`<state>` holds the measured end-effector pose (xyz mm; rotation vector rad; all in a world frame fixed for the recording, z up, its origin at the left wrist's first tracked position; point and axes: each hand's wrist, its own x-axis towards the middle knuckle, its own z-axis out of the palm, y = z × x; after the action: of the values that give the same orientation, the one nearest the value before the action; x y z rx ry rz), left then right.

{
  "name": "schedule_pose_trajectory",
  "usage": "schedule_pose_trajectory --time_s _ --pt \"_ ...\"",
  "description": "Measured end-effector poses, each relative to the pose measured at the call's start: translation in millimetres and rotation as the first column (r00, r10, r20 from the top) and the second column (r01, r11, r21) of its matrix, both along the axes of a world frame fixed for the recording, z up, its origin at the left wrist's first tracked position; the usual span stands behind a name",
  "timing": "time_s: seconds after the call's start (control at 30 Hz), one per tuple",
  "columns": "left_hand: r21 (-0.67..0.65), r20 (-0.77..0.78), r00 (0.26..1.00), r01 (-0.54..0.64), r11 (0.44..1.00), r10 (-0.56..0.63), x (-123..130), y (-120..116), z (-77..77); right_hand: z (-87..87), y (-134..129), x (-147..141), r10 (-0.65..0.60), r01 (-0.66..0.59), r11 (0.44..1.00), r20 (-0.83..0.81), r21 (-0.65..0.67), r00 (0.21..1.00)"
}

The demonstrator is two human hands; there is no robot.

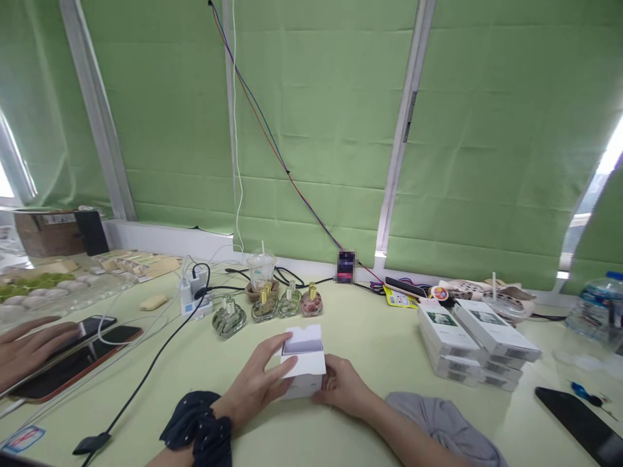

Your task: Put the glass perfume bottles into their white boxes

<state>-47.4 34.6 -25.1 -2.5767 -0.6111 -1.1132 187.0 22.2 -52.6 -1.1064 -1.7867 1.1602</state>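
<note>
A small white box (304,383) is held low over the table in front of me, its top flap raised and its inside partly showing. My left hand (260,379) grips it from the left, thumb and index finger along the opened top. On the opposite side, the fingers of my right hand (343,386) curl around the box's right wall. Just beyond it stand several glass perfume bottles: a dark greenish one (228,319), a gold-capped one (264,306), a pale green one (289,302) and a pink one (311,303).
Stacked white boxes (450,340) stand at right, near a black phone (579,421) and water bottle (594,305). Another person's hand (36,350) rests by phones at left. A power strip (195,298), black cable (160,353) and plastic cup (261,267) lie behind.
</note>
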Motion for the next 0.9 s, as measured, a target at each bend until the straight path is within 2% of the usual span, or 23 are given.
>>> schedule_pose_trajectory --time_s 0.1,0.17,0.23,0.3,0.33,0.4,0.5,0.63,0.77,0.9 --pt "-0.007 -0.024 0.999 0.022 1.0 -0.022 -2.1 3.1 -4.9 6.7 4.0 12.3 0.135 -0.139 0.985 -0.05 -0.098 0.99" --pt "-0.012 -0.023 0.999 0.044 0.999 -0.044 -1.9 4.9 -7.4 15.6 12.4 23.2 0.156 -0.155 0.985 0.002 -0.079 0.988" --pt "-0.024 -0.007 0.998 0.067 0.997 -0.067 -0.8 5.6 -7.8 28.1 26.2 32.4 0.032 -0.038 0.998 0.103 0.054 0.994" --pt "-0.053 0.007 0.997 0.079 0.995 -0.079 0.3 5.3 -6.2 43.1 44.3 35.8 -0.161 0.118 0.965 0.177 0.234 0.971" --pt "-0.07 0.012 0.997 0.08 0.994 -0.08 0.6 5.0 -5.0 51.0 54.3 34.3 -0.224 0.151 0.936 0.207 0.317 0.952" --pt "-0.092 0.029 0.996 0.086 0.992 -0.084 0.6 4.3 -2.7 65.8 74.8 24.8 -0.33 0.161 0.854 0.276 0.495 0.903" --pt "-0.109 0.059 0.994 0.101 0.989 -0.095 -0.5 3.6 -1.1 80.3 102.8 -0.8 -0.435 0.032 0.741 0.443 0.67 0.784" --pt "-0.176 0.066 0.99 0.131 0.976 -0.121 -1.1 2.1 -1.9 82.4 128.7 -36.4 -0.464 -0.16 0.684 0.594 0.712 0.657" --pt "-0.225 0.068 0.989 0.146 0.963 -0.134 -1.0 1.6 -4.5 76.5 142.3 -57.6 -0.489 -0.183 0.681 0.627 0.709 0.607" --pt "-0.271 0.067 0.989 0.147 0.951 -0.134 -1.5 2.7 -6.3 73.0 147.0 -66.9 -0.481 -0.214 0.679 0.645 0.703 0.593"
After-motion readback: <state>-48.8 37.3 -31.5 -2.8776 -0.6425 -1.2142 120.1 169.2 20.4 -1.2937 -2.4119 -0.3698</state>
